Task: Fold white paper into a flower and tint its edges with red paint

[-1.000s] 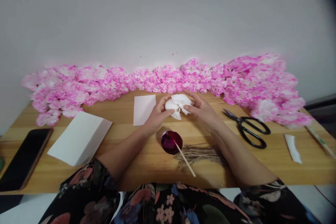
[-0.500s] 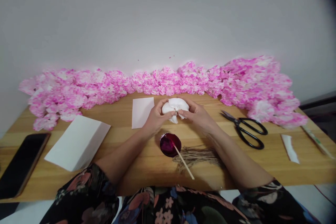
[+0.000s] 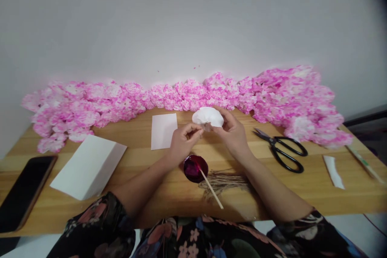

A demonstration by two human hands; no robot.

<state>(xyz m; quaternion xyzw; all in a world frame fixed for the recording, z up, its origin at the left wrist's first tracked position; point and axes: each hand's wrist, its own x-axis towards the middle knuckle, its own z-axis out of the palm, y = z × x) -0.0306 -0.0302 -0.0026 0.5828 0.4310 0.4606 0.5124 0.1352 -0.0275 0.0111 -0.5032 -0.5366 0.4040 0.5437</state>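
Observation:
A white paper flower [image 3: 208,116], gathered at its middle, is held above the table in front of me. My right hand [image 3: 234,133] grips it from the right, thumb in front and fingers behind. Close to the flower's gathered lower edge, my left hand [image 3: 184,141] is closed in a pinch; whatever lies between its fingertips is too small to make out. Just below the hands sits a small round dish of dark magenta liquid [image 3: 191,170], with a wooden stick [image 3: 213,191] leaning in it. Beside it lies a bundle of brown twine pieces [image 3: 228,180], partly behind my right forearm.
Pink-and-white paper flowers [image 3: 117,102] line the table's back edge along the wall. Black-handled scissors [image 3: 279,145], a white paper strip [image 3: 333,172] and a thin stick [image 3: 365,164] lie right. Leftward are a paper sheet [image 3: 163,131], a white stack [image 3: 87,167] and a phone [image 3: 27,191].
The white flower has tipped and shifted slightly up and right with my right hand. My left hand has drawn down from the flower's side, its fingers now pinched near the gathered part.

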